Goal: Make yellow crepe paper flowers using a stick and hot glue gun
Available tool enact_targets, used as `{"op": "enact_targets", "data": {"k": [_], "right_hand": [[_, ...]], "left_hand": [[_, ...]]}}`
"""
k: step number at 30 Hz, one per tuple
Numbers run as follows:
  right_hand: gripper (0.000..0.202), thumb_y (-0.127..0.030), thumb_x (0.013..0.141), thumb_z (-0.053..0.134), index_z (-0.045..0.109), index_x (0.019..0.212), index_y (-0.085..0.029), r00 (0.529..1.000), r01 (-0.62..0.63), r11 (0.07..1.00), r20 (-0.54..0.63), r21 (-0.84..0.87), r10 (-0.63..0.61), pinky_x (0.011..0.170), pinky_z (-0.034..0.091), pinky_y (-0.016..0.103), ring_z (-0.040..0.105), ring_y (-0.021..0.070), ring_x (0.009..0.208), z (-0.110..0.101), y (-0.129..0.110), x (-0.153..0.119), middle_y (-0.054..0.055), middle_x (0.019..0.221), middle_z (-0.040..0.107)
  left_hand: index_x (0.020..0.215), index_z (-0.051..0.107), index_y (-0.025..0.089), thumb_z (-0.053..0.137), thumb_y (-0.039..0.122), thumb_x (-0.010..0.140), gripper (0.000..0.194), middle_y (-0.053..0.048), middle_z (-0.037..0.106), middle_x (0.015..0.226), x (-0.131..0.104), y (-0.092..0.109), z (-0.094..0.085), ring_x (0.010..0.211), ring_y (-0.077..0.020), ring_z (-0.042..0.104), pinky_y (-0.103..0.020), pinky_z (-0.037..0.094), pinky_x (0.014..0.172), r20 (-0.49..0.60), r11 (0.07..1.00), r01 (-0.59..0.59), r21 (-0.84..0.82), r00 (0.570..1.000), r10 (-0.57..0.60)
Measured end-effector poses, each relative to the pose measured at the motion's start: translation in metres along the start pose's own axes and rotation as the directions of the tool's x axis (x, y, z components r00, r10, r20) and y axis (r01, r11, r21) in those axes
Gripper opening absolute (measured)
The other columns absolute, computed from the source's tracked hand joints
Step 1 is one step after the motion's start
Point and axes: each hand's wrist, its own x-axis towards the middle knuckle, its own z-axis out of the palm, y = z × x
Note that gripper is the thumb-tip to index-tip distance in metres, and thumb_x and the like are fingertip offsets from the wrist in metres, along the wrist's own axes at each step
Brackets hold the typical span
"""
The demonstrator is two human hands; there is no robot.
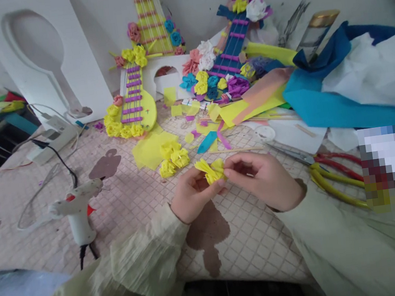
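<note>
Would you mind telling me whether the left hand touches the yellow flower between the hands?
Touching: the head view shows the left hand holding the yellow flower, its thumb against the flower's lower edge.

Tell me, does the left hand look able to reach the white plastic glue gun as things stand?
Probably yes: only grid-patterned tabletop shows between the left hand and the glue gun, though that hand holds a yellow crinkled-paper flower.

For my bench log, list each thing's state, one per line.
Yellow flower: held in both hands
Left hand: supporting it
Right hand: pinching it
Loose yellow flowers: formed, unheld
Glue gun: unheld, heat unclear
Power strip: power unclear
Front yellow guitar: strung, propped up
Blue guitar: strung, decorated
Clear jar: lidded
Red-handled tool: unheld
</note>
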Motion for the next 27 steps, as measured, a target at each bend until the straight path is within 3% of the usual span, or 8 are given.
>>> {"op": "enact_targets", "data": {"k": [14,27], "right_hand": [[0.006,-0.026,0.068,0.064,0.063,0.070,-0.020,1.000,-0.022,0.999,0.012,0.040,0.021,0.054,0.051,0.024,0.060,0.0122,0.059,-0.0043,-0.0058,-0.0011,0.001,0.070,0.067],[0.007,-0.027,0.069,0.065,0.063,0.069,-0.021,0.999,0.032,0.999,-0.006,-0.019,-0.032,0.055,0.051,0.025,0.060,0.0130,0.060,-0.0037,-0.0055,-0.0045,0.001,0.070,0.067]], "left_hand": [[0.078,0.061,0.014,0.067,0.025,0.070,0.015,-0.003,0.067,0.074,-0.0064,-0.0009,-0.0005,0.062,-0.0125,0.064,-0.025,0.058,0.062,-0.055,0.985,-0.079,0.156,0.995,0.088],[0.082,0.060,0.014,0.068,0.024,0.069,0.017,-0.003,0.067,0.074,-0.0079,0.0030,-0.0009,0.060,-0.0128,0.065,-0.026,0.058,0.062,-0.048,0.993,-0.057,0.099,0.997,0.062]]}}
